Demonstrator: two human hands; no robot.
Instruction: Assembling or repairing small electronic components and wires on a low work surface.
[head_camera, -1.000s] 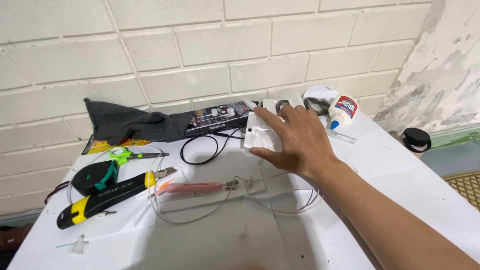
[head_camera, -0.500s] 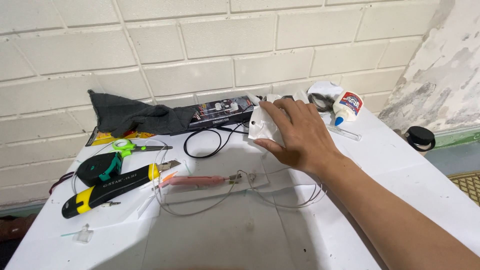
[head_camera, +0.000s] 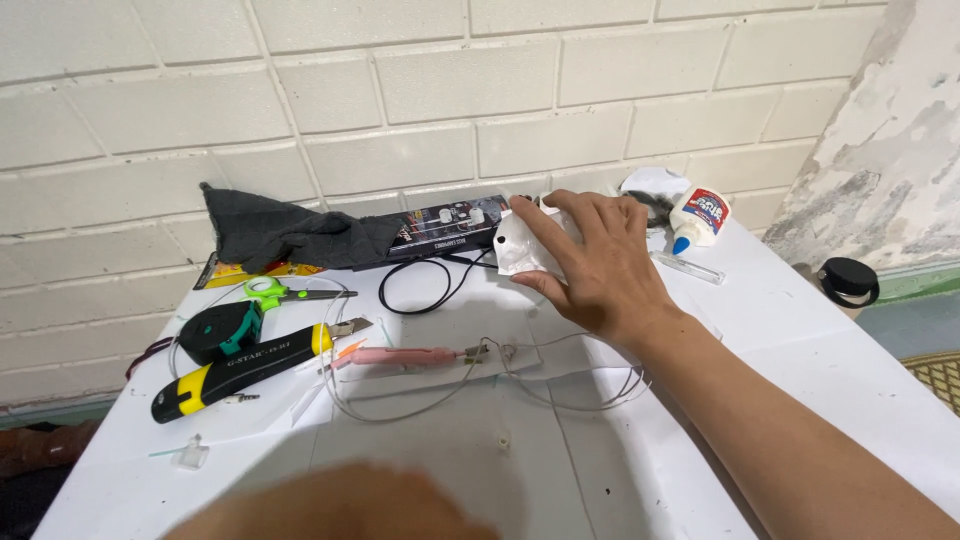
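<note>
My right hand (head_camera: 600, 270) reaches across the white table (head_camera: 800, 340) to its back edge. Its fingers lie over a small white packet (head_camera: 518, 245) and the thumb curls under the packet's lower edge, gripping it. A black printed box (head_camera: 445, 225) lies just left of the packet, against the brick wall. At the bottom edge a blurred skin-coloured shape, my left hand (head_camera: 340, 500), enters the view; its fingers cannot be made out. A pink-handled tool (head_camera: 405, 355) with thin grey wires lies on the table in front of my right hand.
A dark cloth (head_camera: 290, 235), green scissors (head_camera: 270, 292), a black-and-green tape measure (head_camera: 225, 330) and a yellow-black utility knife (head_camera: 240, 370) lie at the left. A black cable loop (head_camera: 420, 285) is mid-table. A white glue bottle (head_camera: 700, 215), clear tube (head_camera: 688, 267) and black lid (head_camera: 848, 280) are right.
My right hand's thumb has closed under the white packet and tipped it up. A blurred left hand has come into view at the bottom edge.
</note>
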